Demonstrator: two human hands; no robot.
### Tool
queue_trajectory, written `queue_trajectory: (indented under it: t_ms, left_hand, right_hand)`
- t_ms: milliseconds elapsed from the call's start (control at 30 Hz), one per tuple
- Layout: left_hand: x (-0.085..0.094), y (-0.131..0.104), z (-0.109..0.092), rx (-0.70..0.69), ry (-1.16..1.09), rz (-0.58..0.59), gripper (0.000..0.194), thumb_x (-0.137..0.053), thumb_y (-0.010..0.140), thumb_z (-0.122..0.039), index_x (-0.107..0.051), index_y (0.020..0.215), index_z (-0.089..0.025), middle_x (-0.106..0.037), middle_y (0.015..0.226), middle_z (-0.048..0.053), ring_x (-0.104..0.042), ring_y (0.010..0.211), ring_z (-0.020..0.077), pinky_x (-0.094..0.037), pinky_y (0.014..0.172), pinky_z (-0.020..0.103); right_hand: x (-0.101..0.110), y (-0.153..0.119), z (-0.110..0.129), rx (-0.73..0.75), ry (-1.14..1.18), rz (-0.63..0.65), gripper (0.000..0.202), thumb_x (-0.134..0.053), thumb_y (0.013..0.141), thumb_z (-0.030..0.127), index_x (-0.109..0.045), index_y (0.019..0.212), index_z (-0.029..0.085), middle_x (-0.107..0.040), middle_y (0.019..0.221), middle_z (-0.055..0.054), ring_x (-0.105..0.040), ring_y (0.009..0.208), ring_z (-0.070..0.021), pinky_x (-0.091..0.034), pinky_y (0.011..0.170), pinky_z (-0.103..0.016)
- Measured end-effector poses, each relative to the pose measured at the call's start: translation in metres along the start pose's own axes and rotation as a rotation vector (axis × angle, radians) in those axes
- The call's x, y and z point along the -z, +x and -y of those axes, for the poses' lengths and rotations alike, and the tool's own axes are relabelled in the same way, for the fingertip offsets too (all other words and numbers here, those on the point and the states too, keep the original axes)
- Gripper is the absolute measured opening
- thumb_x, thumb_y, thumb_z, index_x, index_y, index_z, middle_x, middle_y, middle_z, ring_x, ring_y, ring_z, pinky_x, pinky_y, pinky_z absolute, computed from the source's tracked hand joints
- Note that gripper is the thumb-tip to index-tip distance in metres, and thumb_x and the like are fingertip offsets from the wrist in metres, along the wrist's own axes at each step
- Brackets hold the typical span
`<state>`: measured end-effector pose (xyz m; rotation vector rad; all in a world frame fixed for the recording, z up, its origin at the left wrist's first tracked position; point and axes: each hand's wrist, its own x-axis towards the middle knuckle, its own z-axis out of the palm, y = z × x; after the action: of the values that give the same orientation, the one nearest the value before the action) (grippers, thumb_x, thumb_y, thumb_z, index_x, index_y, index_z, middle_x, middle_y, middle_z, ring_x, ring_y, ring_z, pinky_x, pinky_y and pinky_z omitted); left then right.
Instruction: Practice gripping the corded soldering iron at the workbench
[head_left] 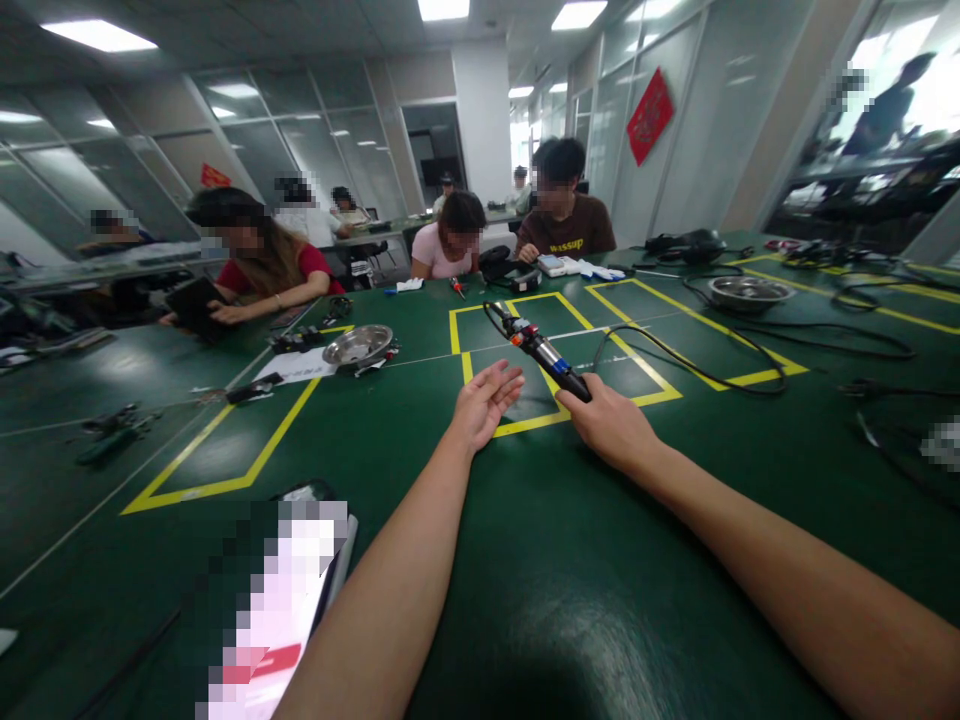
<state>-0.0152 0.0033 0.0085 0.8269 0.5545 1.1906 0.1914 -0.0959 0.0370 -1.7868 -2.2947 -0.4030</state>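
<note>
My right hand [611, 425] grips the black handle end of a corded tool [540, 352] with a silver, blue and red barrel, pointing away over the green table [525, 560]. Its black cable [705, 370] loops off to the right. My left hand [484, 405] hovers just left of the tool, palm open with fingers spread, holding nothing. Both hands are over a yellow taped rectangle [559, 355] on the table.
A phone [300, 560] lies near the front left edge. A metal bowl [358, 346] with small parts and paper sits left of centre; another metal bowl [750, 291] is far right among cables. Several people sit along the far side of the table.
</note>
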Motion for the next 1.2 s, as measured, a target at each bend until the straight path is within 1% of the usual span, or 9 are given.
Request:
queue_trajectory:
  t_ms: [133, 267, 400, 533, 633, 733, 967, 1133, 1200]
  left_hand:
    - [-0.001, -0.001, -0.002, 0.021, -0.004, -0.017, 0.025, -0.065, 0.089, -0.019, -0.065, 0.113, -0.011, -0.072, 0.113, 0.017, -0.072, 0.096, 0.0209, -0.054, 0.093, 0.035]
    - [-0.001, 0.0, -0.002, 0.025, -0.014, -0.011, 0.021, -0.063, 0.09, -0.017, -0.066, 0.108, -0.01, -0.073, 0.107, 0.016, -0.072, 0.096, 0.0215, -0.054, 0.091, 0.034]
    - [0.0, 0.001, -0.002, 0.037, -0.01, -0.017, 0.02, -0.062, 0.09, -0.019, -0.067, 0.106, -0.01, -0.074, 0.105, 0.016, -0.072, 0.096, 0.0218, -0.055, 0.09, 0.034]
    - [-0.001, 0.001, -0.002, 0.051, -0.012, -0.037, 0.019, -0.063, 0.089, -0.02, -0.068, 0.104, -0.009, -0.074, 0.103, 0.016, -0.072, 0.095, 0.022, -0.055, 0.089, 0.034]
    - [-0.002, 0.001, -0.002, 0.057, -0.018, -0.04, 0.018, -0.062, 0.089, -0.019, -0.068, 0.103, -0.008, -0.074, 0.102, 0.016, -0.072, 0.094, 0.0222, -0.055, 0.089, 0.034]
    - [-0.002, 0.001, -0.002, 0.061, -0.019, -0.033, 0.019, -0.062, 0.089, -0.019, -0.068, 0.103, -0.008, -0.074, 0.102, 0.016, -0.072, 0.094, 0.0222, -0.054, 0.089, 0.035]
    - [-0.004, 0.0, -0.002, 0.064, -0.021, -0.04, 0.017, -0.061, 0.089, -0.019, -0.068, 0.1, -0.009, -0.074, 0.099, 0.015, -0.072, 0.092, 0.0217, -0.054, 0.088, 0.034]
    - [-0.003, 0.0, -0.003, 0.068, -0.019, -0.043, 0.017, -0.061, 0.089, -0.019, -0.068, 0.1, -0.009, -0.074, 0.1, 0.016, -0.072, 0.093, 0.0215, -0.054, 0.089, 0.034]
    - [-0.003, 0.0, -0.003, 0.07, -0.015, -0.042, 0.017, -0.062, 0.088, -0.02, -0.068, 0.1, -0.009, -0.074, 0.1, 0.016, -0.072, 0.093, 0.0216, -0.053, 0.091, 0.035]
  right_hand:
    - [0.0, -0.001, -0.017, -0.175, 0.223, -0.222, 0.034, -0.043, 0.099, 0.033, -0.064, 0.123, 0.024, -0.056, 0.115, -0.013, -0.056, 0.075, -0.0191, -0.042, 0.066, -0.03]
    - [-0.013, 0.006, -0.044, -0.381, 0.77, -0.475, 0.026, -0.05, 0.094, 0.035, -0.064, 0.112, 0.022, -0.062, 0.091, -0.006, -0.059, 0.071, -0.0167, -0.048, 0.066, -0.028]
    - [-0.028, 0.015, -0.075, -0.627, 1.449, -0.568, 0.028, -0.06, 0.083, 0.032, -0.055, 0.11, 0.024, -0.063, 0.081, 0.001, -0.058, 0.054, -0.0122, -0.048, 0.048, -0.023]
    - [-0.033, 0.015, -0.101, -0.818, 1.729, -0.711, 0.03, -0.056, 0.078, 0.021, -0.05, 0.106, 0.025, -0.063, 0.074, 0.002, -0.058, 0.05, -0.0115, -0.046, 0.043, -0.019]
    - [-0.032, 0.012, -0.113, -0.948, 1.897, -0.722, 0.031, -0.049, 0.079, 0.016, -0.043, 0.107, 0.027, -0.061, 0.07, 0.003, -0.056, 0.049, -0.0095, -0.043, 0.042, -0.014]
    - [-0.032, 0.01, -0.117, -1.01, 1.935, -0.708, 0.032, -0.045, 0.079, 0.013, -0.038, 0.107, 0.028, -0.06, 0.07, 0.004, -0.054, 0.047, -0.0074, -0.042, 0.043, -0.012]
    - [-0.041, 0.013, -0.113, -1.006, 1.803, -0.684, 0.029, -0.048, 0.079, 0.014, -0.038, 0.103, 0.027, -0.055, 0.065, 0.007, -0.052, 0.044, -0.0085, -0.041, 0.041, -0.014]
    - [-0.043, 0.012, -0.103, -0.904, 1.654, -0.607, 0.03, -0.059, 0.075, 0.016, -0.049, 0.102, 0.025, -0.058, 0.066, 0.006, -0.052, 0.043, -0.0109, -0.04, 0.039, -0.018]
    - [-0.039, 0.01, -0.095, -0.82, 1.514, -0.485, 0.031, -0.063, 0.076, 0.02, -0.055, 0.105, 0.024, -0.059, 0.067, 0.004, -0.051, 0.043, -0.0115, -0.04, 0.04, -0.02]
